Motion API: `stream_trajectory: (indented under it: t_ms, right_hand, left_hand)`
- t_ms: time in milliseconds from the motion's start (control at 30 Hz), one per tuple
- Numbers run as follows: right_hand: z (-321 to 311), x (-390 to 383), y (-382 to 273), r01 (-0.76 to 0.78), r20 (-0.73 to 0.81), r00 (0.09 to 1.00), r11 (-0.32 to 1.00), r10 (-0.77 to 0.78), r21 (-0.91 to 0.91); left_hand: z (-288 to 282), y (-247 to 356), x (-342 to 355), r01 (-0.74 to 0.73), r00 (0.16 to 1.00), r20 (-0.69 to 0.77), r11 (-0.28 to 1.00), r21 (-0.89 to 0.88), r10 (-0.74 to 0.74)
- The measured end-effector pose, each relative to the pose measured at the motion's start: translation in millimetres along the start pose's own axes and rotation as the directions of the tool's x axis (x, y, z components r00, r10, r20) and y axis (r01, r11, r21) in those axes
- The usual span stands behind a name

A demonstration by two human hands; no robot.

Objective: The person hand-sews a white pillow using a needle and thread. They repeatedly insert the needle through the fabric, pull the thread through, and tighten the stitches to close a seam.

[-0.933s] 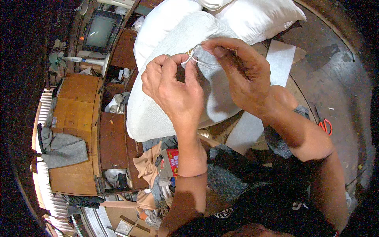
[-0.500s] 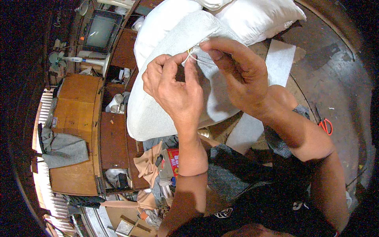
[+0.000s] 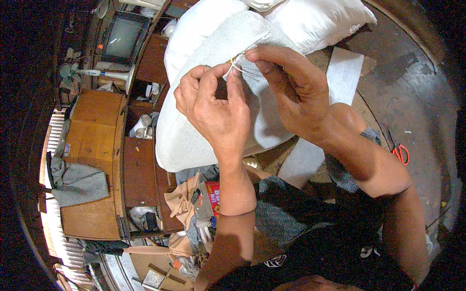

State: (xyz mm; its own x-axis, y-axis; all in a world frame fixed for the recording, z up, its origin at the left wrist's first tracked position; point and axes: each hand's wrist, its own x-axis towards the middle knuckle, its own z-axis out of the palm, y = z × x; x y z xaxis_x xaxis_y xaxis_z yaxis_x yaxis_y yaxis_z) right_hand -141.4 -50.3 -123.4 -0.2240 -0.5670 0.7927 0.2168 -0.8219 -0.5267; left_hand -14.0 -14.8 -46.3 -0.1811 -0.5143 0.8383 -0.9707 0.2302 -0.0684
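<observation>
Both hands are raised over a large pale grey fabric cushion (image 3: 187,140). My left hand (image 3: 213,106) is closed, thumb and forefinger pinching a thin white loop of cord (image 3: 241,68) with a small yellow bit (image 3: 232,61) beside it; whether that is part of the loop I cannot tell. My right hand (image 3: 296,92) is also closed on the cord, its fingertips just right of and above the left's. Some of the cord is hidden by the fingers. White pillows (image 3: 320,24) lie behind the cushion.
A long white strip (image 3: 345,70) lies to the right, near red-handled scissors (image 3: 401,153) on the floor (image 3: 417,106). Wooden cabinets (image 3: 92,136), a screen (image 3: 121,38) and a draped grey cloth (image 3: 80,184) are at the left. A pile of beige cloths (image 3: 182,206) lies below the cushion.
My right fingertips have shifted slightly up and left, closer over the cord loop, and the loop looks a little smaller. My left hand is almost still.
</observation>
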Motion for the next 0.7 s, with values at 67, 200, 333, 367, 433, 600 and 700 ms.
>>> stream_trajectory:
  t_ms: [67, 200, 333, 367, 433, 600, 700]
  right_hand:
    - [1.9, -1.0, 0.2, -0.016, 0.013, 1.000, 1.000, 0.016, -0.010]
    - [0.9, -1.3, 2.4, -0.024, -0.010, 1.000, 1.000, 0.024, -0.011]
    - [1.5, -2.6, -1.3, -0.180, -0.018, 0.983, 0.983, 0.181, 0.044]
    - [1.6, -2.9, -1.1, -0.210, -0.021, 0.977, 0.975, 0.212, 0.068]
    - [2.0, -1.8, -1.8, -0.231, -0.019, 0.972, 0.971, 0.232, 0.070]
    - [0.3, 3.1, -5.0, -0.253, 0.016, 0.967, 0.963, 0.253, 0.092]
    - [8.9, 1.8, -1.0, -0.183, -0.155, 0.968, 0.979, 0.196, 0.095]
  left_hand:
    - [-1.1, -1.5, -1.1, -0.003, 1.000, 0.000, 1.000, 0.008, 0.003]
    - [1.1, 1.2, 0.0, -0.002, 1.000, -0.008, 1.000, -0.004, 0.002]
    - [1.6, 1.3, -0.9, -0.004, 1.000, -0.010, 1.000, -0.004, 0.004]
    - [2.0, 0.7, -1.4, -0.004, 1.000, -0.011, 1.000, -0.004, 0.004]
    - [1.6, -0.7, -1.9, -0.005, 1.000, -0.012, 1.000, -0.001, 0.005]
    - [-0.1, 1.5, -2.1, 0.006, 1.000, -0.009, 1.000, -0.002, -0.006]
    - [0.0, 1.5, -1.3, -0.008, 1.000, -0.007, 1.000, -0.009, 0.008]
